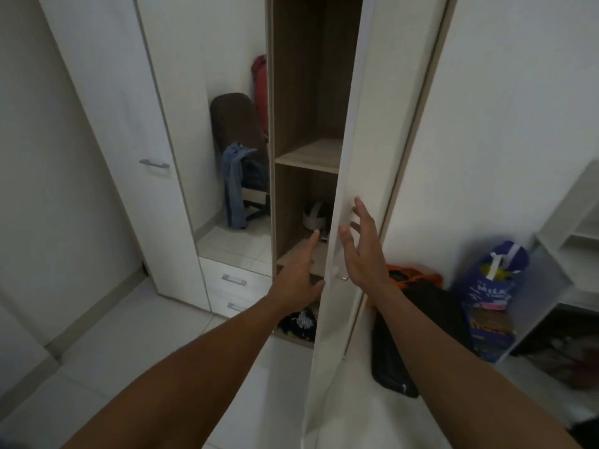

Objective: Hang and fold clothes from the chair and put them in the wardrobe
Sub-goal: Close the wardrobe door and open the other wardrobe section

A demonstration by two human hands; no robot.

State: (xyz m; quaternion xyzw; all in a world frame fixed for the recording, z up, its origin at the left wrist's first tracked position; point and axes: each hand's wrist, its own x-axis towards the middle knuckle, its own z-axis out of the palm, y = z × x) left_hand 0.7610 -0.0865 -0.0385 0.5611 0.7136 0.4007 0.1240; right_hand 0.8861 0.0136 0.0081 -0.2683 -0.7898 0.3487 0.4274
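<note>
Wardrobe door point(355, 124) ajar; left hand point(298, 281) and right hand point(361, 254) both spread, empty, flanking its edge

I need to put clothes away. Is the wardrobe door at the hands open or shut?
Open: the door stands swung out, its edge toward the camera, and a shelf shows beside it.

The door point(343, 176) of the wardrobe point(293, 92) stands half open, edge on, and leaves only a thin gap to get in. The left hand point(301, 280) fits in that gap. The right hand point(359, 251) is on the door's other side. The top shelf point(311, 155) has room. A white thing point(312, 215) sits far back on the lower shelf, and a dark cloth point(299, 322) lies at the bottom
</note>
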